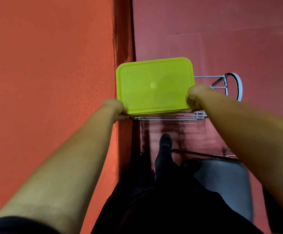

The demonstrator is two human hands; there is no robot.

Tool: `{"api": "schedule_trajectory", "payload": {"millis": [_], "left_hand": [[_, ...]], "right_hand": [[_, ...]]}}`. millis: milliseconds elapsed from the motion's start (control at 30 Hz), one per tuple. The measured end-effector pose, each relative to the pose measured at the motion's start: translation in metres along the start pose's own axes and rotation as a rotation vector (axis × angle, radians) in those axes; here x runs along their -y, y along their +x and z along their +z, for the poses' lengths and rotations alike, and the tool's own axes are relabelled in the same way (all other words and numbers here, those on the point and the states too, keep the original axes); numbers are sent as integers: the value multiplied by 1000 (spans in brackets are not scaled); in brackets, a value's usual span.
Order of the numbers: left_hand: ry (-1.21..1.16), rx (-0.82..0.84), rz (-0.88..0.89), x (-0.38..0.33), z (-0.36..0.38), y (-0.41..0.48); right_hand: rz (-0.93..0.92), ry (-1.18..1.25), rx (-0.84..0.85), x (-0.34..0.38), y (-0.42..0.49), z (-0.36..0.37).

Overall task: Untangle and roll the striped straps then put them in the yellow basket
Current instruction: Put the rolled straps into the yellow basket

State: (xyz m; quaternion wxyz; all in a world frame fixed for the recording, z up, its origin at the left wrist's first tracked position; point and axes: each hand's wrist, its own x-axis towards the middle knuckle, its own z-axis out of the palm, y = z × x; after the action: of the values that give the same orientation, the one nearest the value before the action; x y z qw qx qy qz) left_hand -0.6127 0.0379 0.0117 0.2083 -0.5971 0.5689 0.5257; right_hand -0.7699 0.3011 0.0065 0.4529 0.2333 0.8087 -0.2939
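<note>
orange surface (pixel 49 73) left, maroon floor (pixel 221 39), dark chair (pixel 225 181).

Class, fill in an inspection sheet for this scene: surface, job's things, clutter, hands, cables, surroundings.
Surface: orange table, left of the basket.
Job's things: basket is yellow, flat face toward the camera, over a wire rack; straps: nothing seen.
Clutter: nothing seen.
Hands: left hand and right hand each grip a basket edge.
Cables: nothing seen.
Surroundings: maroon floor; dark chair at lower right.
</note>
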Motion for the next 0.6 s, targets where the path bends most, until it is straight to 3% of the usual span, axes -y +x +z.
{"api": "schedule_trajectory", "payload": {"millis": [100,467,600], "left_hand": [[-81,96,-62,-4,6,-14],[-300,108,-98,10,8,-5],[-450,110,-127,17,14,-2]], "right_hand": [[2,65,129,-7,12,13],[166,171,127,-18,43,15],[228,313,112,-20,42,21]]}}
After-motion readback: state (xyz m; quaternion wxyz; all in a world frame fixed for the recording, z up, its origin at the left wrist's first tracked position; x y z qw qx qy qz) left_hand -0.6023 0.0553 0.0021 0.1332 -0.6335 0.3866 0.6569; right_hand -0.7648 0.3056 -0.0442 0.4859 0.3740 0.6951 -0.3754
